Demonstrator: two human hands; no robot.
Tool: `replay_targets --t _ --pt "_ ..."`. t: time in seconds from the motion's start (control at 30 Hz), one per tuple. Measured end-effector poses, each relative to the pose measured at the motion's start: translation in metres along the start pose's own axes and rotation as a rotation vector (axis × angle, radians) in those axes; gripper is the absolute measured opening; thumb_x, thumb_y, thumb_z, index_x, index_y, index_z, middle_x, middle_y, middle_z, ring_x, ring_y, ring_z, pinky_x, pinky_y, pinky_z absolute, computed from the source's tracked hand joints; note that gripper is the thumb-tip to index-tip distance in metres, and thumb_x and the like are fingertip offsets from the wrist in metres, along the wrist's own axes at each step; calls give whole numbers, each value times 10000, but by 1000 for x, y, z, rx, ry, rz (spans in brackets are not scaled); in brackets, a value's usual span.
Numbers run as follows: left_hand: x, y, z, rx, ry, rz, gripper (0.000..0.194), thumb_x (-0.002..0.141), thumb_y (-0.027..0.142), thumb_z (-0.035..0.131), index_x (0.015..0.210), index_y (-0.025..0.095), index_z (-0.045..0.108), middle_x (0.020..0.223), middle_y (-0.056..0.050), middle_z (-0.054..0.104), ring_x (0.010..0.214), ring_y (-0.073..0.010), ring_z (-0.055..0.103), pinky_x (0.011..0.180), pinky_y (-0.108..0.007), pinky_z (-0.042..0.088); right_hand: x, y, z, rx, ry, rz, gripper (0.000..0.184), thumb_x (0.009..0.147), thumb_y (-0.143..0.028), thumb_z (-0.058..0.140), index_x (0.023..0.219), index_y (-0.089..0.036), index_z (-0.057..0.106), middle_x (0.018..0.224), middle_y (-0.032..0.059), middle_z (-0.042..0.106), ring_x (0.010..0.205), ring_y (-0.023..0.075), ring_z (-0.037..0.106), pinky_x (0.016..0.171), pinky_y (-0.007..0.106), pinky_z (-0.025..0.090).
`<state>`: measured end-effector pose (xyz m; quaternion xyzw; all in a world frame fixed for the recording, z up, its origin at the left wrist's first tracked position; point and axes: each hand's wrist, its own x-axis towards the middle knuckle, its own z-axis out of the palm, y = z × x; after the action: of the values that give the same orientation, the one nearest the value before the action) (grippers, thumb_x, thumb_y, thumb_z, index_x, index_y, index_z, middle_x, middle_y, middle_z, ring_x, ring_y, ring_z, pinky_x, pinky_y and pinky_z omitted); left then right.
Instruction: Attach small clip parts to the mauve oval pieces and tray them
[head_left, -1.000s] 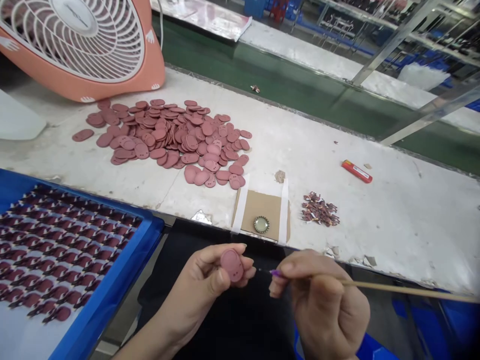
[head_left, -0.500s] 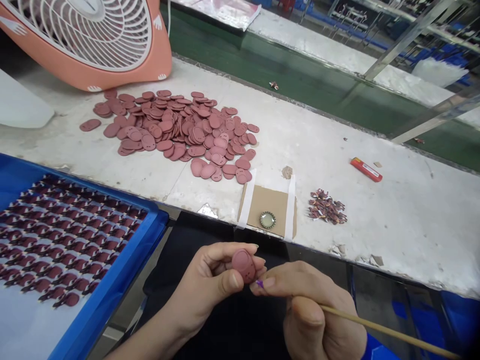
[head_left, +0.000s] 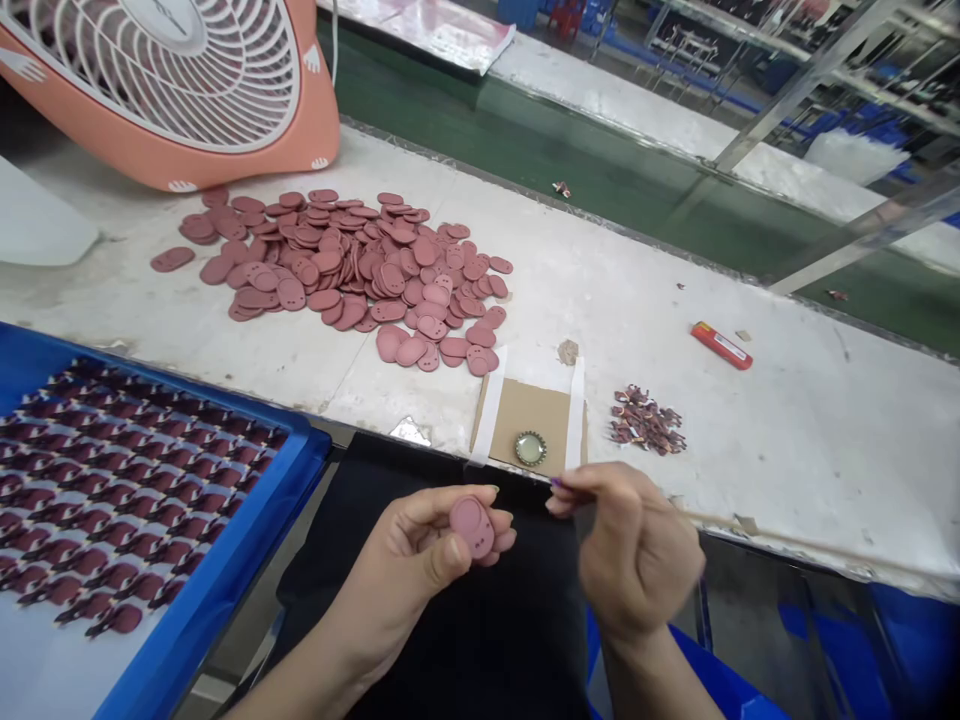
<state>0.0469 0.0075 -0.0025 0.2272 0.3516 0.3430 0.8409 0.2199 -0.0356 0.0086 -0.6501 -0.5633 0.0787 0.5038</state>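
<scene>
My left hand (head_left: 420,550) pinches a flat, dusky-pink oval piece (head_left: 472,527) between thumb and fingers, its face with small holes turned up. To the right, my right hand (head_left: 634,545) is closed on a thin stick with a purple tip (head_left: 555,482); the shaft is hidden by the hand now. That tip is apart from the oval piece, close to the table's front edge. Just beyond it, a bottle cap (head_left: 531,448) with something pale and shiny inside sits on a cardboard piece (head_left: 536,400) taped down with white strips.
Many similar oval pieces (head_left: 352,255) lie heaped below an orange fan (head_left: 322,120). Small dark-red parts (head_left: 646,420) form a pile right of the cardboard, with a red box-cutter-like item (head_left: 721,345) beyond. A blue tray (head_left: 311,440) at left holds rows of assembled pieces.
My right hand has moved up and right, taking the purple tip away from the oval piece toward the bottle cap. My left hand still holds the piece, shifted slightly left.
</scene>
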Motion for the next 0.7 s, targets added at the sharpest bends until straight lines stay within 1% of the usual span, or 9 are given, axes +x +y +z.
replay_targets --t 0.07,0.13,0.27,0.4,0.57,0.63,0.7 --pt "1 0 0 10 16 1 270 680 368 852 926 266 807 823 -33 820 805 -183 754 747 -232 574 8 12 4 -56 7 -13 296 1033 -239 438 864 -183 673 730 -2 670 573 94 640 550 187 516" --pt "2 0 2 14 21 3 286 672 369 856 929 256 806 822 -41 818 814 -199 754 751 -251 574 14 22 8 -80 -14 -36 281 1023 -254 463 857 -177 676 731 8 678 572 106 642 543 199 511" --pt "2 1 6 21 63 -10 282 659 374 863 905 248 809 809 -41 815 816 -214 753 766 -278 574 16 29 12 -117 -55 -48 281 1017 -286 483 849 -174 678 755 25 695 600 129 657 565 222 518" --pt "2 1 6 23 67 -17 283 660 377 863 910 255 809 808 -39 815 816 -209 750 765 -274 571 13 30 12 -108 -56 -38 263 1014 -269 486 857 -177 675 773 21 700 610 129 662 580 223 525" --pt "3 -2 -1 31 26 1 297 675 383 853 938 253 805 823 -52 816 827 -218 746 774 -290 569 15 28 13 -68 -42 -28 244 1001 -260 514 847 -179 685 759 14 695 602 125 658 570 218 518" --pt "3 -2 -3 31 17 10 287 687 376 847 944 257 805 828 -50 817 823 -206 745 773 -277 565 15 24 13 -36 -35 -18 242 998 -244 521 830 -180 682 744 5 687 597 113 651 555 202 509" --pt "3 -2 -4 30 -6 8 271 699 366 841 949 267 805 837 -43 819 825 -190 745 779 -257 560 14 16 10 9 -17 3 268 1017 -216 478 833 -185 671 731 -4 672 593 100 643 537 189 507"
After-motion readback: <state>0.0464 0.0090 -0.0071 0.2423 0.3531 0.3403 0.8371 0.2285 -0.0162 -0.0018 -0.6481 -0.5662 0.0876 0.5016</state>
